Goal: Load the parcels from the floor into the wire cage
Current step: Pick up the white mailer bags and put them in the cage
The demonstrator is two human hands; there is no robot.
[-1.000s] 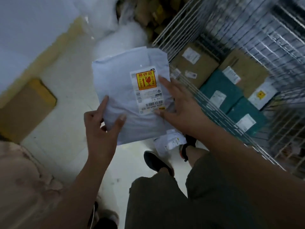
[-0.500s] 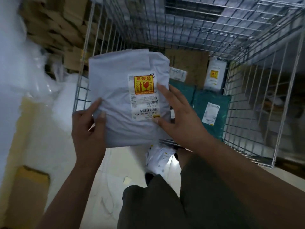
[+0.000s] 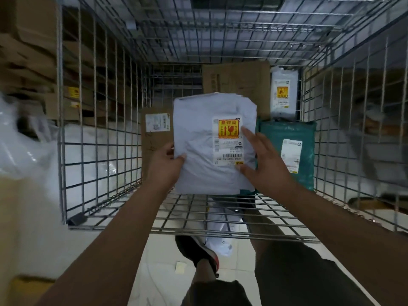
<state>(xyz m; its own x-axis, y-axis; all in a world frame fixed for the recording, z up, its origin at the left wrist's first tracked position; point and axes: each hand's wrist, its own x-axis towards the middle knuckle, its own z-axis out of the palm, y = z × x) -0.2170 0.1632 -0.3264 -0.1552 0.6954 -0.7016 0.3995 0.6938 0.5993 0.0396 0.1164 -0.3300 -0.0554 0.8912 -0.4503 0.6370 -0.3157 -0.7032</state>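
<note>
A grey poly-bag parcel (image 3: 198,138) with a white label and a yellow-red fragile sticker is held inside the wire cage (image 3: 99,133), above the parcels lying there. My left hand (image 3: 164,165) grips its lower left edge, thumb on the front. My right hand (image 3: 262,164) holds the right edge, thumb on the label and fingers spread. Inside the cage lie a brown box (image 3: 154,138) at the left, a green mailer (image 3: 304,138) at the right, a large brown carton (image 3: 238,78) behind and a small white bag (image 3: 283,93) at the back right.
The cage's low front rim (image 3: 194,228) crosses below my arms. One white parcel (image 3: 220,241) lies on the pale floor beside my shoe (image 3: 196,250). Cardboard boxes (image 3: 28,62) stack at the left behind clear plastic wrap (image 3: 24,138). A flat carton (image 3: 24,290) lies bottom left.
Both hands have carried the grey parcel from over the floor, past the front rim and into the cage. My view has turned to face the cage squarely.
</note>
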